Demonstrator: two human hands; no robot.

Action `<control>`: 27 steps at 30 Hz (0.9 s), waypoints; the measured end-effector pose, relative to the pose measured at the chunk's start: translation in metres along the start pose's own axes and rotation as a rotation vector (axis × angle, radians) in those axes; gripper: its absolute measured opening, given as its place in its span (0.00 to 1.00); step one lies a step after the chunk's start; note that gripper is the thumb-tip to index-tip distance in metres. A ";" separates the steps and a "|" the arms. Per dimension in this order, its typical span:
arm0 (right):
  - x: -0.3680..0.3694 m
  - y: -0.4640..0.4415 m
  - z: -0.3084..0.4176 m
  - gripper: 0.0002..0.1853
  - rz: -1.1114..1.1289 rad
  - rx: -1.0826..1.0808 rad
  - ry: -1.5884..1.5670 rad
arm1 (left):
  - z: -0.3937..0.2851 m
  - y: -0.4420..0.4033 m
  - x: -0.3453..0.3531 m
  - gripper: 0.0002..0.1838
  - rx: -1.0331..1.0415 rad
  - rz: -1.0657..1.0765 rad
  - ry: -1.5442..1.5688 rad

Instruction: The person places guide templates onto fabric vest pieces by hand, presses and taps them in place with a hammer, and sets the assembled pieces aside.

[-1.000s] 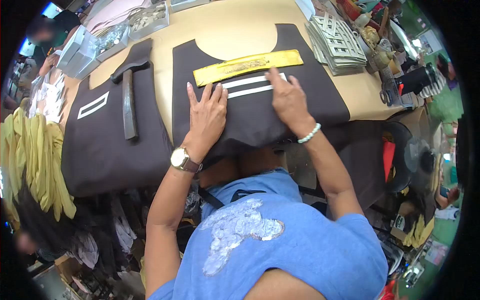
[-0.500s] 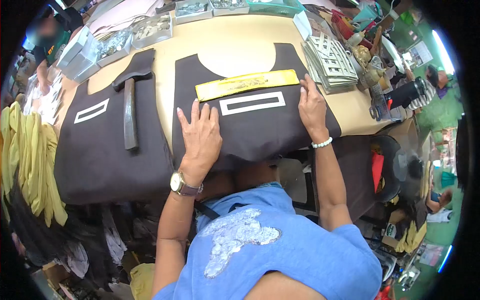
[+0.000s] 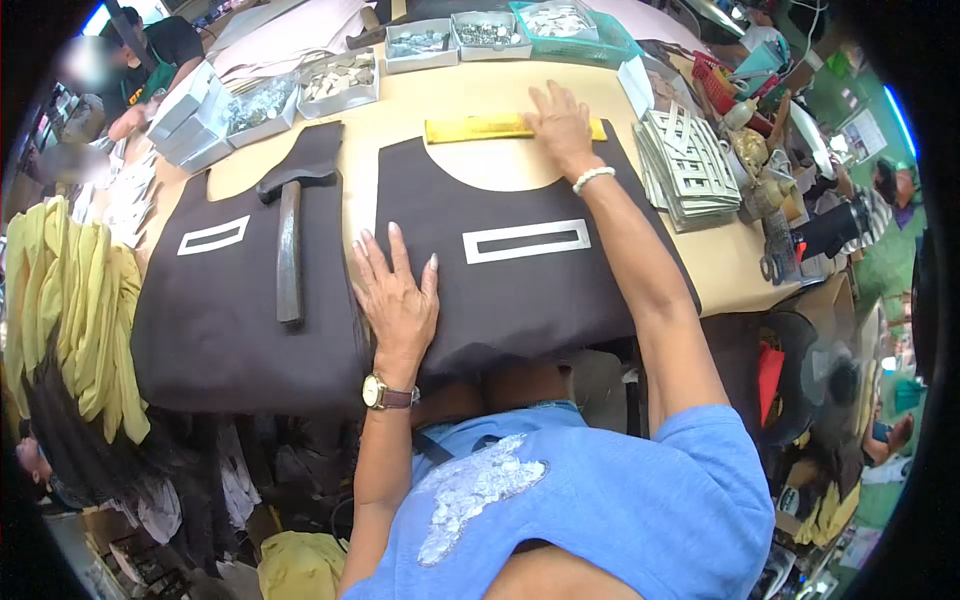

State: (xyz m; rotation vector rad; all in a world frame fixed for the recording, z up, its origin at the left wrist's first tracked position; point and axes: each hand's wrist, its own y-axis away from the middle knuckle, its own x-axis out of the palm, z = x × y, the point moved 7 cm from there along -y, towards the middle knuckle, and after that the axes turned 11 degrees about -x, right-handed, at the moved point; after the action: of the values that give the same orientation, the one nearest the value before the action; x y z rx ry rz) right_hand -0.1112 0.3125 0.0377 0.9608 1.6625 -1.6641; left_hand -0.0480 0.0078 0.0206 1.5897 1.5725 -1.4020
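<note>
My left hand (image 3: 397, 305) lies flat with fingers spread on the left edge of a dark brown apron-like piece (image 3: 520, 320). A white rectangular frame (image 3: 527, 241) sits on that piece, right of my left hand. My right hand (image 3: 563, 128), fingers spread, reaches over a yellow strip (image 3: 475, 129) at the neck cutout and partly covers it; whether the fingertips press on the strip is unclear. On the left, a second dark piece (image 3: 250, 350) bears another white frame (image 3: 213, 236) and a hammer (image 3: 289, 250).
White boxes of small parts (image 3: 340, 84) and a teal tray (image 3: 575, 35) line the table's back. Pale lattice pieces (image 3: 690, 170) are stacked at right, beside scissors (image 3: 770, 266). Yellow cloths (image 3: 75, 300) hang at left. Another person (image 3: 165, 60) is at the back left.
The yellow strip has moved away from the white frame, up to the neck cutout. My right hand has gone from the piece's right side to over the strip. The hammer has stayed on the left piece.
</note>
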 end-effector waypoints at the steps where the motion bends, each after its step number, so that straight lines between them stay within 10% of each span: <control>1: -0.011 0.001 -0.009 0.23 -0.043 0.032 -0.065 | 0.003 -0.001 -0.001 0.32 -0.007 -0.052 0.036; 6: -0.084 0.097 -0.028 0.20 0.248 0.381 0.132 | 0.001 0.001 0.004 0.26 -0.012 0.079 -0.085; 15: -0.139 0.213 -0.021 0.15 0.136 0.487 0.077 | -0.009 0.051 -0.019 0.16 0.179 0.138 0.328; 20: -0.171 0.145 0.016 0.07 0.014 0.561 -1.171 | 0.008 0.062 -0.087 0.16 -0.164 0.345 1.102; 25: -0.262 0.041 0.082 0.14 -0.081 -0.062 -1.274 | 0.061 0.059 -0.263 0.14 -0.224 -0.370 0.664; 27: -0.290 0.006 0.107 0.14 -0.163 -0.295 -1.238 | 0.115 0.089 -0.322 0.18 -0.636 -0.891 0.410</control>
State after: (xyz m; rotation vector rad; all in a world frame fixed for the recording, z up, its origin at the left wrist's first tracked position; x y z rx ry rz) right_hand 0.0489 0.1820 0.2681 -0.3715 1.0279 -1.4984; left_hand 0.0613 -0.2475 0.2392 0.8167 2.8220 -0.7516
